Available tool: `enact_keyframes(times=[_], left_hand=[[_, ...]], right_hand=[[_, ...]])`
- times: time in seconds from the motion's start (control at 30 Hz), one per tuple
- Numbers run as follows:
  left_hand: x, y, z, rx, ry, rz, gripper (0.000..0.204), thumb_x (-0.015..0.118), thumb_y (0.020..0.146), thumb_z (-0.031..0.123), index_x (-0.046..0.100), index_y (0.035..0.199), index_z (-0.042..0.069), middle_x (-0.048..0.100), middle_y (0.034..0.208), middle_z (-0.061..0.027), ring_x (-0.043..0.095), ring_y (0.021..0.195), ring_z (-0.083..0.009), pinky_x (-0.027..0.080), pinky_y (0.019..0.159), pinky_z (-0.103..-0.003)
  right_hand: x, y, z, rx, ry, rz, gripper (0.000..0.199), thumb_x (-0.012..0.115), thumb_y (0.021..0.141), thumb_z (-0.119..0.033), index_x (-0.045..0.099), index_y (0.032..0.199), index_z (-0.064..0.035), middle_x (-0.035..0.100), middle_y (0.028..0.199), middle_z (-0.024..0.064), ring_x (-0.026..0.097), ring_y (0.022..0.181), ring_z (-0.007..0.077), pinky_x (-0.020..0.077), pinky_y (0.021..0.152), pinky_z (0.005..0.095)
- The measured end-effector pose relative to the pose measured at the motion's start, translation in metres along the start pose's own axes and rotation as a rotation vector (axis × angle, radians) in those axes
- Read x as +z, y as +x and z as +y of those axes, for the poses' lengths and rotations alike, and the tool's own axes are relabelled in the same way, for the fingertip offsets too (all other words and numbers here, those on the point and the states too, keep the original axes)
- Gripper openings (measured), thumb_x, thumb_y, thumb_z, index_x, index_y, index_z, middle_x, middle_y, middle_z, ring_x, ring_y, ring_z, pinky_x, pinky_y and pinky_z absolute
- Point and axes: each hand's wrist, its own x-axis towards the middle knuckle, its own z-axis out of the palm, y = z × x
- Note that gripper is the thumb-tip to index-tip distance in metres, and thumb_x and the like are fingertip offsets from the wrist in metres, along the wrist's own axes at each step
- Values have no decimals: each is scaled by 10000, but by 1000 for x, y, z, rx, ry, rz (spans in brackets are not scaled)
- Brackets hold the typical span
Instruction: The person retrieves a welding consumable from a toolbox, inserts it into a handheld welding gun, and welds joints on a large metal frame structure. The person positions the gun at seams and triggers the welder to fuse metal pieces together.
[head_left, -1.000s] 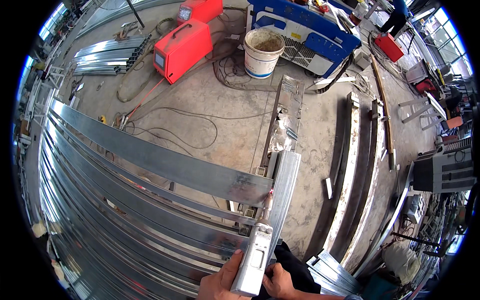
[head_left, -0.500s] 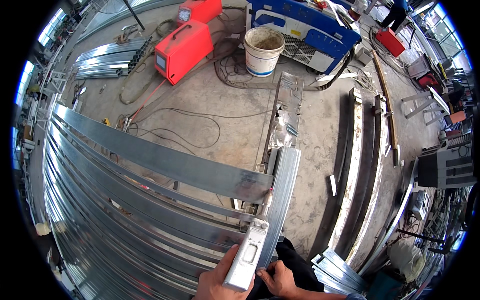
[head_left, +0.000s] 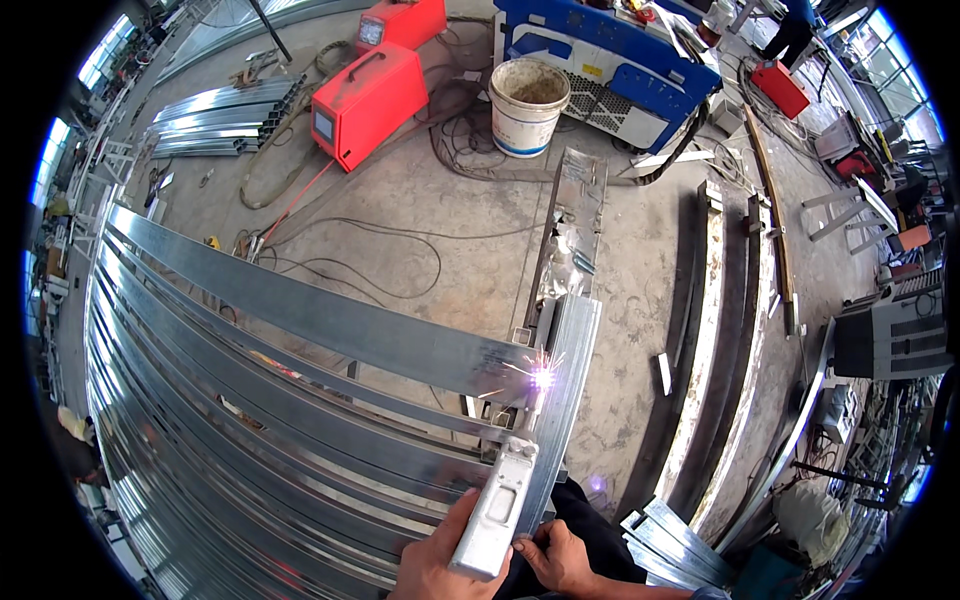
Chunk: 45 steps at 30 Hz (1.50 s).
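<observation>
My left hand (head_left: 430, 560) is closed around a silver handheld welding gun (head_left: 497, 510), its nozzle (head_left: 535, 415) pointing away from me. At the tip a bright violet-white spark (head_left: 541, 379) throws out short streaks. It burns where the end of a wide flat galvanized steel bar (head_left: 330, 305) meets a lengthwise galvanized steel tube (head_left: 575, 365). The glare hides the joint itself. My right hand (head_left: 560, 560) is curled against the near end of that tube, thumb and fingers drawn together; part of its grip is hidden.
Several parallel steel bars (head_left: 250, 440) fill the left side. Beyond stand a white bucket (head_left: 530, 108), red machines (head_left: 370, 105) and a blue-and-white machine (head_left: 610, 75). Cables (head_left: 390, 225) cross the floor. Long beams (head_left: 705, 330) lie at right, near short metal pieces (head_left: 675, 540). Another person (head_left: 795, 35) stands far right.
A bright spark with flying streaks has appeared at the welding gun's tip. Both hands have stayed almost in place.
</observation>
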Motion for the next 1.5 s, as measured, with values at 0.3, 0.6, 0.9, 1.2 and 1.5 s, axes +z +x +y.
enact_keyframes(times=[0.3,0.6,0.9,1.2,1.5], left_hand=[[-9,0,14,-140,-35,-22,389,798,866,173,674,1181,-17,746,996,-211,733,870,-406,586,734,-444],[-12,-3,20,-146,-92,42,383,785,859,116,673,1199,-21,740,1013,-209,731,884,-395,582,761,-422],[-16,-2,13,-128,1,72,487,796,855,95,636,1304,-6,752,1019,-186,753,873,-311,588,756,-387],[-16,4,13,-149,58,51,485,808,841,97,631,1279,-18,759,987,-173,769,875,-274,594,742,-369],[-11,-4,2,-182,-1,111,401,799,846,83,673,1212,-20,762,1007,-161,755,884,-260,583,776,-362]], right_hand=[[-10,5,-4,14,-24,-79,415,777,923,-352,535,951,-17,631,739,198,637,657,415,496,580,493],[-10,5,-10,-41,94,-10,411,813,902,-313,504,939,-44,611,705,209,627,643,430,481,558,501],[-9,2,-9,-54,79,15,397,819,898,-301,515,924,-46,608,694,202,625,618,414,480,547,493],[-8,3,-4,-59,84,-10,410,820,891,-306,511,936,-40,607,696,198,616,615,418,471,542,492],[-13,4,-7,-42,89,-54,383,815,895,-309,554,948,-33,626,730,204,632,654,412,492,582,486]])
